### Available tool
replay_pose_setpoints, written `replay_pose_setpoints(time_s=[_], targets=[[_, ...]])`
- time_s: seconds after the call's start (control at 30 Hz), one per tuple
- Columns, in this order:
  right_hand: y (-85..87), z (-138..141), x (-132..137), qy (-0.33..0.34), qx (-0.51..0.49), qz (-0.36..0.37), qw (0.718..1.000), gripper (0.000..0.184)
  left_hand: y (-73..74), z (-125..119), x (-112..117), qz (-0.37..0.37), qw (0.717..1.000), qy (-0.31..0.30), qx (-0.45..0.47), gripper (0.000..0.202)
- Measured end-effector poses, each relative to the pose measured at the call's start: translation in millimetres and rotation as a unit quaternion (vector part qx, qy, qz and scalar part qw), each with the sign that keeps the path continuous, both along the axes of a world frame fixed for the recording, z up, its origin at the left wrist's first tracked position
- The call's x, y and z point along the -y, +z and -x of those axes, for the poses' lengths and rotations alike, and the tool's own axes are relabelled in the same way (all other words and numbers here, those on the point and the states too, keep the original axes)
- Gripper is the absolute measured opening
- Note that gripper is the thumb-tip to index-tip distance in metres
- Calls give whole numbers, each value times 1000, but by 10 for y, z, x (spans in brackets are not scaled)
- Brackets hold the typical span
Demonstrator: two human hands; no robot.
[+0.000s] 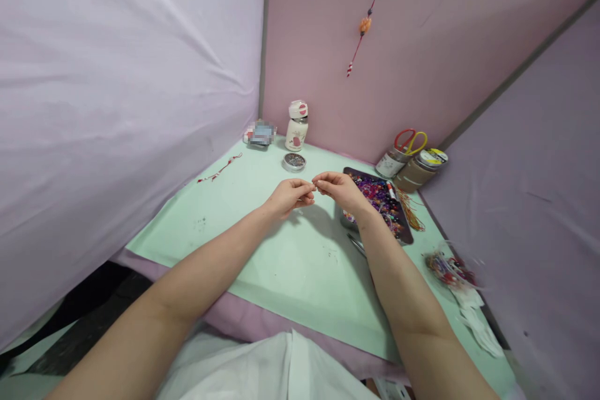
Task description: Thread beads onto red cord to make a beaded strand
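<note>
My left hand and my right hand meet fingertip to fingertip above the pale green mat. Both are closed in a pinch. What they pinch is too small to make out. Just right of my right hand lies a dark tray full of purple, pink and red beads. My right forearm crosses the tray's near left edge.
A round metal tin, a white bottle and a small blurred item stand at the back. Right of the tray are a cup with scissors and a jar. A beaded strand lies left; beaded pieces lie right. A charm hangs on the wall.
</note>
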State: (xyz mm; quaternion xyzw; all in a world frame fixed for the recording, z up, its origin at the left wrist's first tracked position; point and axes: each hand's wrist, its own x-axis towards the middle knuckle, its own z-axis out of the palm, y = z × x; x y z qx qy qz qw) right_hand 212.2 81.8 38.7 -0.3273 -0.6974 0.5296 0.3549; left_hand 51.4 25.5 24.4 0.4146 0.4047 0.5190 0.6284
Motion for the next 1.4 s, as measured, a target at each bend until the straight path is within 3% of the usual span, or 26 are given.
replay_pose_setpoints(time_s=[0.23,0.6,0.83,0.97,1.1,1.27,1.4], targets=[[95,8,62,-9,52,-66,996,19,-51,-6,-42,-16,1000,-3,5,23],[180,38,112,-82,70,-168,980,16,-54,-31,-41,-23,999,11,28,25],[166,7,61,-84,60,-174,979,23,-41,-30,-32,-22,999,15,19,27],[213,-208,-93,-143,59,-168,974,32,-34,-24,-35,-16,999,28,6,28],[231,-535,-250,-217,199,-211,932,22,-56,-26,-54,-19,999,32,6,31],[103,-740,-356,-197,477,-205,832,14,-64,-46,-71,-18,999,48,-10,34],[-37,-714,-396,-186,531,-176,808,14,-84,-44,-77,-22,999,46,-19,34]])
